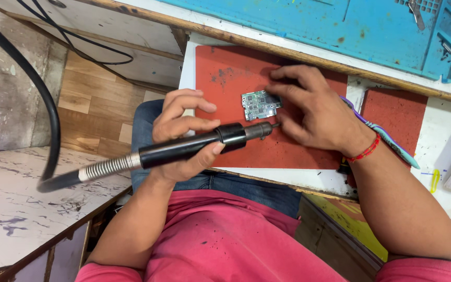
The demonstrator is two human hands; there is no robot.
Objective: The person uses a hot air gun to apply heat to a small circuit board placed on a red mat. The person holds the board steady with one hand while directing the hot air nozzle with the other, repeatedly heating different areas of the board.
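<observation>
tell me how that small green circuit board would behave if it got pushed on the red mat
The circuit board looks thin, flat and stiff, so it would probably slide rather than roll or tip. It seems light for its size, and the right hand pins it, likely against skidding. Its tiny surface parts look fragile on the red mat.

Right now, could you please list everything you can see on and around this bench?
Small green circuit board: one, on the red rubber mat.
Red rubber mat: one, centre of bench; a second red mat at right.
Black rotary handpiece: one, with silver spring collar and black hose.
Blue silicone work mat: one, at the top.
Yellow clip: one, far right.
Left hand: grip around the handpiece.
Right hand: fingers on the board.
</observation>
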